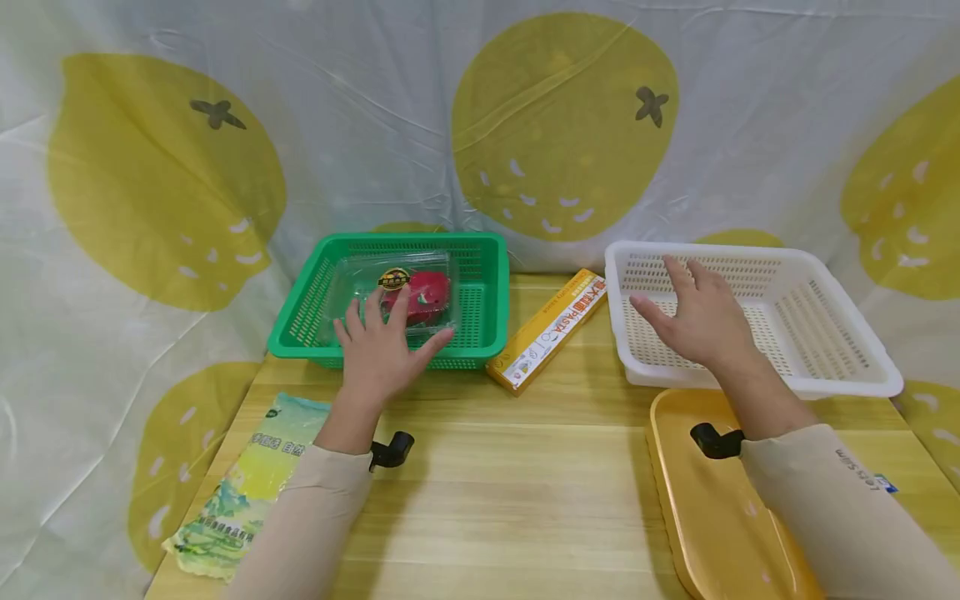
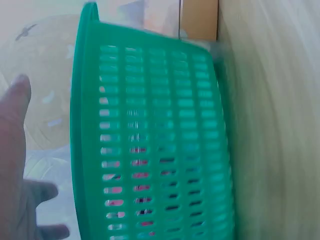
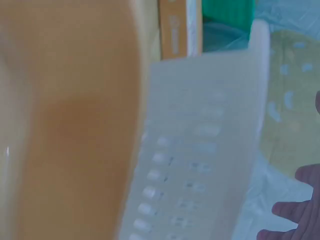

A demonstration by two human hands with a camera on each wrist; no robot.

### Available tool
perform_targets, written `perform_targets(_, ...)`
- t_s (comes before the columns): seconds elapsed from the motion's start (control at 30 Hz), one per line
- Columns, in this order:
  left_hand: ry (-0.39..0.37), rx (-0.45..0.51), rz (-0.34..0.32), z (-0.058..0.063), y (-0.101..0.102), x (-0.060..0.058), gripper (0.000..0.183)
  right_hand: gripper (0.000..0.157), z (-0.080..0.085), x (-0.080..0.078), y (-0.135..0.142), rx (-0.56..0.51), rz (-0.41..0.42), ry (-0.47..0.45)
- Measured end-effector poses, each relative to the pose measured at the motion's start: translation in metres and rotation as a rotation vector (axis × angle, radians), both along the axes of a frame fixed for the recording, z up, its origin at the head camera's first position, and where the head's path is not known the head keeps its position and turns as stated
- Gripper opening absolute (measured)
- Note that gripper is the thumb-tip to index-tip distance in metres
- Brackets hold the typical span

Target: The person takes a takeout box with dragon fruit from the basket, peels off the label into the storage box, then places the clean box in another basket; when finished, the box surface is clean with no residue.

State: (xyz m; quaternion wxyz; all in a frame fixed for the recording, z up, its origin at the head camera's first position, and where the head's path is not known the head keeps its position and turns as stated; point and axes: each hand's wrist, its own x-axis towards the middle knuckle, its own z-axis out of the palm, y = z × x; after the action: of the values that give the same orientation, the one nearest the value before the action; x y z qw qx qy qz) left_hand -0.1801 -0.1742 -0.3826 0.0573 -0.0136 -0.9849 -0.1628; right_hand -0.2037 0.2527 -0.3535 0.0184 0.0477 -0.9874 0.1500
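My left hand (image 1: 377, 354) is spread over the near rim of a green basket (image 1: 495, 317), fingers apart and holding nothing. Inside that basket lies a clear plastic box (image 1: 348, 287) with a black and gold label; a red item (image 1: 431, 292) shows at it, partly behind my fingers. Over a white basket (image 1: 847, 333) hovers my right hand (image 1: 705, 317), also spread, with nothing in it. Between the baskets a yellow-orange pasta box (image 1: 551, 329) lies at a slant. In the left wrist view the green basket's slotted wall (image 2: 155, 120) fills the middle.
On the left of the wooden table (image 1: 517, 492) lies a green and yellow printed packet (image 1: 251, 492). An orange-yellow tray (image 1: 705, 500) stands at the front right, partly under my right forearm. A curtain (image 1: 360, 108) with lemon prints hangs behind the baskets.
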Motion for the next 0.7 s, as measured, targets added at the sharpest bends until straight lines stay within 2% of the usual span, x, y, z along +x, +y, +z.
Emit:
perform_targets(0.27,0.246,0.171,0.144,-0.009,0.008,0.02,0.089,0.093,0.021,0.009,-0.046,-0.16,0.052,0.022)
perform_targets(0.37,0.309,0.235,0.204,-0.013,0.008,0.025,0.083,0.091,0.025,0.01,-0.069,-0.203,0.094,0.033)
perform_targets(0.53,0.375,0.349,0.283,-0.022,0.006,0.031,0.074,0.087,0.029,0.008,-0.11,-0.263,0.152,0.052)
perform_targets(0.7,0.409,0.432,0.378,-0.036,0.005,0.036,0.07,0.084,0.026,0.005,-0.148,-0.328,0.194,0.048)
